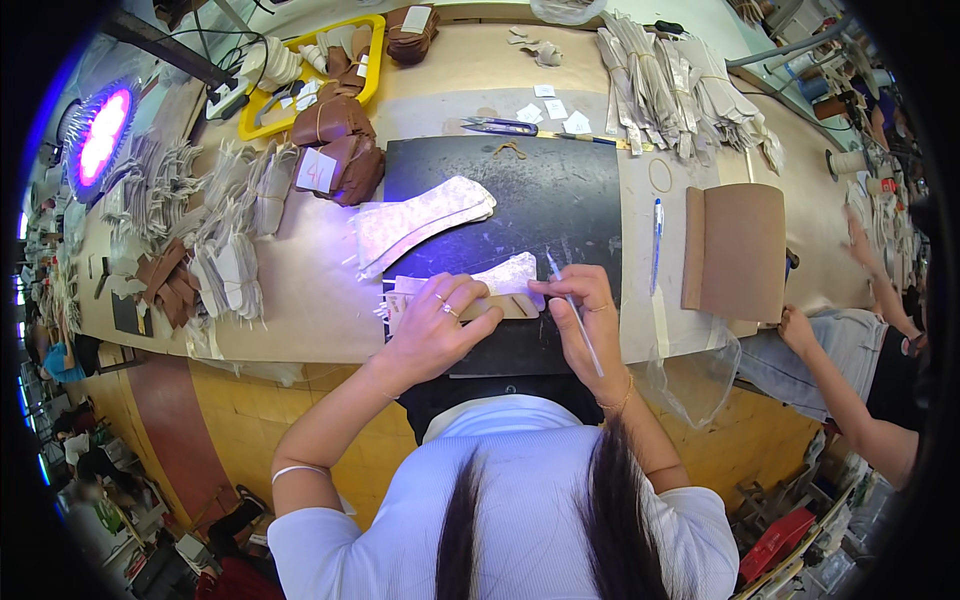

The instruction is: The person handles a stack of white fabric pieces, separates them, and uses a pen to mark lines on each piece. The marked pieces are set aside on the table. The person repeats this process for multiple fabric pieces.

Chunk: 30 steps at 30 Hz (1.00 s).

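Note:
A white mottled, bone-shaped piece [512, 270] lies near the front of a black cutting mat [570, 190]. Over its near side rests a tan template [508, 306] with a small slot. My left hand [440, 320], fingers bent, presses the template and the piece down at their left part. In my right hand [583, 300] is a slim pale pen [591, 350], its tip pointing up and away. That hand's index finger touches the right end of the piece. Farther back on the mat, similar white pieces [430, 220] are stacked. What lies beneath my left palm is hidden.
Bundled brown leather pieces [345, 165] and a yellow tray [376, 60] stand back left. Strip bundles lie left [225, 230] and back right [660, 80]. Thread snips [500, 126], a blue pen [657, 245] and a brown sheet [740, 250] surround the mat. A co-worker's arm [845, 390] is at right.

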### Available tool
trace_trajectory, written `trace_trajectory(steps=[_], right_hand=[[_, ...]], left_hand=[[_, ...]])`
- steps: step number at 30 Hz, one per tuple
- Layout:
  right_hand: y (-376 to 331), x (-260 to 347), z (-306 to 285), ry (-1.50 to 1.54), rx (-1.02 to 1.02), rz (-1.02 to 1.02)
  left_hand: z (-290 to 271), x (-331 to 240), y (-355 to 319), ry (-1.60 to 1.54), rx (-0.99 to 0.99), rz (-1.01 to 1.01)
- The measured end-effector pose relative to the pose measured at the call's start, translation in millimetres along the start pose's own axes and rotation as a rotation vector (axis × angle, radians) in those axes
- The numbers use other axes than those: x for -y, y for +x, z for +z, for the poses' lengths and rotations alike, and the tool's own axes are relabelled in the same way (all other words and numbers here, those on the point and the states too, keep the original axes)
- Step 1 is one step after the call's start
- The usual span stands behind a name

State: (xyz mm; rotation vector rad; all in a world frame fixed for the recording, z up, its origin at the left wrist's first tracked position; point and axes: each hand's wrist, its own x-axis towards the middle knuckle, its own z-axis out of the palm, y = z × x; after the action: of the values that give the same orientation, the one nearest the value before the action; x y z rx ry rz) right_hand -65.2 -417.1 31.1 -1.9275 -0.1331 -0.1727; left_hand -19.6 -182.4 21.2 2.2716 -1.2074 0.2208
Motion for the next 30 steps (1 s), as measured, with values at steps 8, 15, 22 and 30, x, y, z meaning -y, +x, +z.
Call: trace_trajectory(steps=[8, 15, 22, 30], right_hand=[[-1.7, -3.8, 9.9, -0.027, 0.051, 0.025], [-0.2, -10.0, 8.7, -0.017, -0.005, -0.037], [-9.6, -19.3, 1.9, 0.131, -0.136, 0.050], [-7.1, -15.4, 7.3, 0.160, -0.096, 0.085]], left_hand=[[-45.4, 2.1, 7.4, -0.049, -0.076, -0.198], [-57.4, 64.5, 45.8, -0.083, -0.062, -0.382], [-45.8, 49.9, 31.1, -0.052, -0.009, -0.306], [-13.0, 2.9, 3.7, -0.024, 0.036, -0.220]])
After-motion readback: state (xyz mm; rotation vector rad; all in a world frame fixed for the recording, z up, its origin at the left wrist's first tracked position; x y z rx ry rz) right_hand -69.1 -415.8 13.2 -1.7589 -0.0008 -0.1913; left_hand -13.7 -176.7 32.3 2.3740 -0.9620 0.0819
